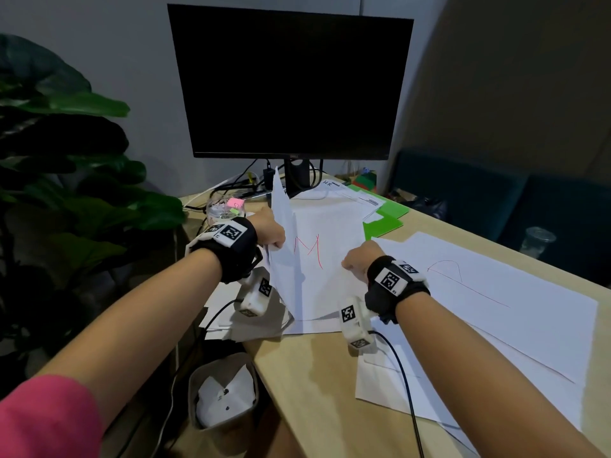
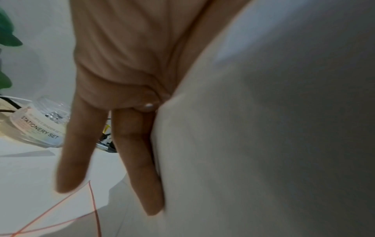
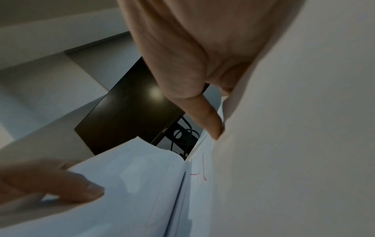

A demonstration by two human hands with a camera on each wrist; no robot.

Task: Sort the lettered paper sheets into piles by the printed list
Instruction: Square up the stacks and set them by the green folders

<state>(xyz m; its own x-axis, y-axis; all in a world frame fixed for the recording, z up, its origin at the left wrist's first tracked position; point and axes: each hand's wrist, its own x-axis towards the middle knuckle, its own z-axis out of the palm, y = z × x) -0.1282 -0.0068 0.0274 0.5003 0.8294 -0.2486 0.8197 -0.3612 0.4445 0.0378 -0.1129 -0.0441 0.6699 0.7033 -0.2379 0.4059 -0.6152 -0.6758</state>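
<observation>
From the head view, both hands hold a stack of white sheets [image 1: 317, 259] upright in front of the monitor [image 1: 291, 81], its lower edge on the worktop [image 1: 317, 375]. The left hand [image 1: 269, 231] pinches the stack's left edge; the right hand [image 1: 360, 256] grips its right edge. The front sheet shows a red M. To the right of the stack a sheet with a red line [image 1: 479, 292] lies flat.

The left wrist view shows the thumb pressed on paper, two fingers [image 2: 140, 160] straight behind it.

The right wrist view shows that grip's forefinger [image 3: 209, 118] against the stack.
</observation>
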